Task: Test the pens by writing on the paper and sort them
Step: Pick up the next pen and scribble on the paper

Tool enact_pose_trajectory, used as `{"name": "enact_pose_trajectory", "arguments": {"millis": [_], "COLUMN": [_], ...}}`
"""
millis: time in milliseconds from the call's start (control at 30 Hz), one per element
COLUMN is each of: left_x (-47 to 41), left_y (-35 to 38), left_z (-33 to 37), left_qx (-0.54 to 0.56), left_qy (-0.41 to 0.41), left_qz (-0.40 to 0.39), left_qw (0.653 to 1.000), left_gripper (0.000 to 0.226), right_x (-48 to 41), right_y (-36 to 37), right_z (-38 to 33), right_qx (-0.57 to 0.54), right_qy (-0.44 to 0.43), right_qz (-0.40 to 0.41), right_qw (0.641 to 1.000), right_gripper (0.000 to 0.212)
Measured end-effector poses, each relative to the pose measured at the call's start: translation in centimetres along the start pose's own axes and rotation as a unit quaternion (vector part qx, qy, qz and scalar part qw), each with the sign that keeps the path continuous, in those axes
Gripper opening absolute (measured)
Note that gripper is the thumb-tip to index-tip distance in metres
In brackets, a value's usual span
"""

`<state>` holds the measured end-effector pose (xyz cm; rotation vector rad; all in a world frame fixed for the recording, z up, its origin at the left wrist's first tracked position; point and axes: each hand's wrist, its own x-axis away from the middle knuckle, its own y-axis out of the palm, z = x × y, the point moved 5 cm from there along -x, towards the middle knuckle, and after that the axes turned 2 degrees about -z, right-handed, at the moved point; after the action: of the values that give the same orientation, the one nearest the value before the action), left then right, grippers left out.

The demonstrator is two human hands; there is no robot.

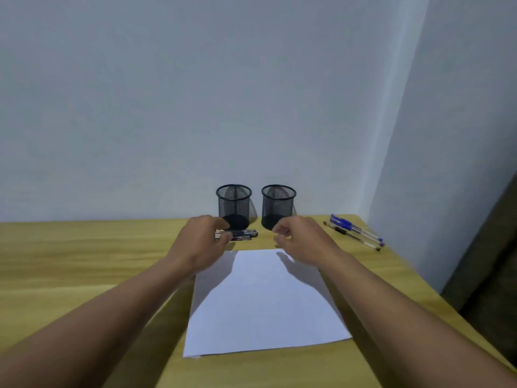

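Note:
A white sheet of paper [263, 301] lies on the wooden table in front of me. Two black mesh pen cups stand at the back, the left cup [234, 204] and the right cup [278, 204]; both look empty. A small bunch of dark pens [244, 235] lies in front of the left cup. My left hand [200, 242] reaches to that bunch, thumb and fingers pinched on the near end of one dark pen. My right hand [300, 239] hovers over the paper's far right corner, fingers loosely curled, holding nothing. Three more pens with blue and black caps [354, 232] lie at the far right.
The yellow-brown table [84, 261] ends against a pale wall [251, 93] at the back. Its right edge runs close past the right-hand pens, with a dark surface [486, 275] beyond it.

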<state>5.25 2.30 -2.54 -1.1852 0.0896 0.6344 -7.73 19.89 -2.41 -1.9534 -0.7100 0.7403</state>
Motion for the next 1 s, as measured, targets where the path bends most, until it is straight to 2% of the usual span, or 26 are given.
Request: {"name": "enact_pose_trajectory", "arguments": {"millis": [167,300,500,733,900,1000], "left_x": [0.2,0.2,-0.3,-0.3,-0.6,0.6], "left_y": [-0.2,0.7,1.4,0.6,-1.5,-4.2], "left_z": [-4.8,-7.1,-8.0,-7.7,-6.4,-4.6], "left_qx": [0.06,0.048,0.003,-0.017,-0.029,0.006], "left_qy": [-0.066,-0.09,-0.072,-0.013,0.044,0.053], "left_qz": [0.022,0.023,0.021,0.017,0.065,0.183], "left_qw": [0.996,0.994,0.997,1.0,0.997,0.982], "left_gripper": [0.027,0.024,0.019,0.028,0.023,0.025], "right_x": [-2.4,-4.0,-5.0,-5.1,-4.4,-3.4], "right_y": [3.8,5.8,7.0,6.9,5.2,3.9], "right_z": [-3.0,-4.3,-4.4,-5.7,-7.8,-8.3], "right_qx": [-0.006,0.033,0.085,0.119,0.106,0.094], "right_qy": [-0.019,-0.047,-0.077,-0.108,-0.134,-0.113], "right_qz": [-0.027,-0.049,-0.045,-0.026,-0.003,0.022], "right_qw": [0.999,0.997,0.992,0.987,0.985,0.989], "right_gripper": [0.026,0.027,0.032,0.019,0.019,0.016]}}
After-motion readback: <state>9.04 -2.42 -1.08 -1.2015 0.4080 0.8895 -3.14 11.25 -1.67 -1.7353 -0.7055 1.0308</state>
